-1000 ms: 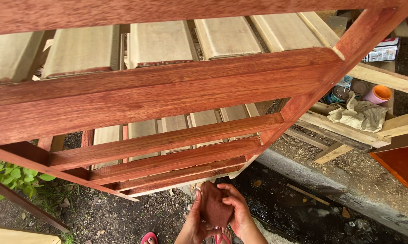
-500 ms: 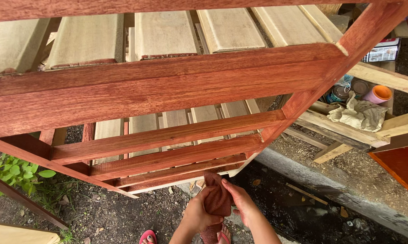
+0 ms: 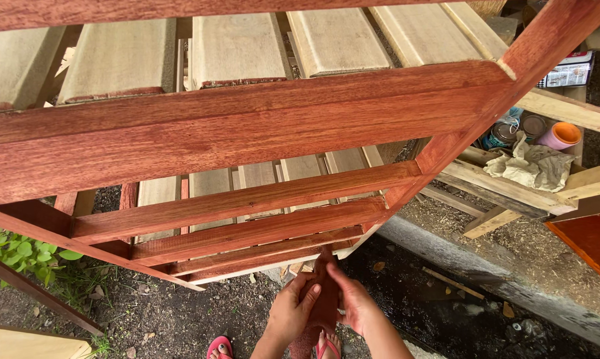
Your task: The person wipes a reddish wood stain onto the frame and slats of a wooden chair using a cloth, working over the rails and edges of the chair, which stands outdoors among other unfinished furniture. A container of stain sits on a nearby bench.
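A reddish-brown stained cloth (image 3: 324, 296) is held upright between both my hands at the bottom middle of the view. My left hand (image 3: 293, 312) grips its left side and my right hand (image 3: 354, 302) presses its right side. Its top end reaches up to the lowest rail of a large red-stained wooden frame (image 3: 247, 126) with several slats, which fills most of the view above my hands. Under the frame lie several pale unstained boards (image 3: 237, 50).
To the right are a crumpled pale rag (image 3: 532, 166), an orange cup (image 3: 560, 136), tins and raw timber pieces (image 3: 506, 189). A concrete kerb (image 3: 486, 279) runs diagonally. Dark soil, green weeds (image 3: 21, 252) at left, and my feet in red sandals (image 3: 219, 348).
My hands have gone from bunching the cloth into a wad to stretching it upright, its top now at the frame's lowest rail. The view shifted slightly.
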A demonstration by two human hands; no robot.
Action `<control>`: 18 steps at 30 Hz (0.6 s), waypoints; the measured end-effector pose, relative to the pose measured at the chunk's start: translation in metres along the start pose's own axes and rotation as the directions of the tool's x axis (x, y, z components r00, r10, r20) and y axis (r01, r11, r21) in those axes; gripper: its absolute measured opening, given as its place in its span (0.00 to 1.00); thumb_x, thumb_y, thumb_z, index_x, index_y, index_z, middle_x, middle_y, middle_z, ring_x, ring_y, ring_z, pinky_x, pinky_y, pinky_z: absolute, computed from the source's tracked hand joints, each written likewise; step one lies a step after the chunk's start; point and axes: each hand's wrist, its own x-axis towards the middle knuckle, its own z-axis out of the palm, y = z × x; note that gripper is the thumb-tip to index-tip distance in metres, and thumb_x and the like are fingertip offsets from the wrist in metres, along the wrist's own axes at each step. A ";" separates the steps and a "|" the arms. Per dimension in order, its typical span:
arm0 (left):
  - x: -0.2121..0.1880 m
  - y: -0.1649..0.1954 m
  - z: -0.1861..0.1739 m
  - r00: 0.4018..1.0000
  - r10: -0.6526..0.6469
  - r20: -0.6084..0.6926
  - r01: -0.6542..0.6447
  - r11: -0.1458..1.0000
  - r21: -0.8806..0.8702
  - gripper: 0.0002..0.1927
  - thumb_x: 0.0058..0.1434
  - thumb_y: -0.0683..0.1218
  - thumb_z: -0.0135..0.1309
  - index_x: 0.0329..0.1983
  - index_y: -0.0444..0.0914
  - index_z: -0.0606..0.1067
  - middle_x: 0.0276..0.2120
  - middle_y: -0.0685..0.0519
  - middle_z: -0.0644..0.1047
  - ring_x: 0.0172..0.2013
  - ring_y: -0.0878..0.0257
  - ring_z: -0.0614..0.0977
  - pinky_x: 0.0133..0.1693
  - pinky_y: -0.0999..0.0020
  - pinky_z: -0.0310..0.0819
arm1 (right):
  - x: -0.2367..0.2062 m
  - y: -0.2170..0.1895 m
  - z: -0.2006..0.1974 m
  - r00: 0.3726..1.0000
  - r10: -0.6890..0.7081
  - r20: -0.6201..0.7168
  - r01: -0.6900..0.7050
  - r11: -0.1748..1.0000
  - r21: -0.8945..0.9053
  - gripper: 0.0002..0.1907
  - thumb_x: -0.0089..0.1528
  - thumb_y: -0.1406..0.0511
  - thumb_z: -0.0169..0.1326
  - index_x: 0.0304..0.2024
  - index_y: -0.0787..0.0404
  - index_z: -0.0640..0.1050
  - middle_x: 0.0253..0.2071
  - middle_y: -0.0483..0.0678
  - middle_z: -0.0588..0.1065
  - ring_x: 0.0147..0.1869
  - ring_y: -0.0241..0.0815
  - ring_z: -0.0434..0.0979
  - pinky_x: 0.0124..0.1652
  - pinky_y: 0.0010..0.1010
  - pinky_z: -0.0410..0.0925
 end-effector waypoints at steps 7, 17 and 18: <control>0.004 0.005 -0.003 0.961 -0.151 -0.234 0.193 0.967 0.168 0.19 0.66 0.58 0.48 0.53 0.45 0.76 0.44 0.48 0.83 0.45 0.51 0.85 0.48 0.58 0.78 | 0.026 0.009 -0.018 0.921 -0.366 -0.134 0.366 0.930 -0.026 0.24 0.57 0.56 0.69 0.48 0.66 0.83 0.32 0.54 0.68 0.40 0.56 0.62 0.42 0.49 0.53; 0.023 0.002 0.027 0.982 -0.178 -0.057 0.184 0.971 0.155 0.16 0.63 0.53 0.52 0.51 0.45 0.78 0.44 0.45 0.83 0.47 0.49 0.85 0.52 0.58 0.77 | 0.012 0.003 0.006 0.871 -0.490 0.047 0.491 0.871 -0.022 0.26 0.56 0.58 0.64 0.56 0.57 0.78 0.50 0.47 0.80 0.54 0.43 0.79 0.57 0.35 0.67; 0.030 -0.001 0.031 0.969 -0.231 -0.086 0.243 0.957 0.159 0.16 0.63 0.54 0.52 0.51 0.45 0.77 0.44 0.44 0.83 0.47 0.48 0.84 0.52 0.58 0.76 | 0.015 -0.001 0.009 0.877 -0.478 0.038 0.479 0.866 -0.145 0.27 0.57 0.57 0.63 0.59 0.56 0.76 0.52 0.45 0.80 0.57 0.42 0.78 0.59 0.35 0.67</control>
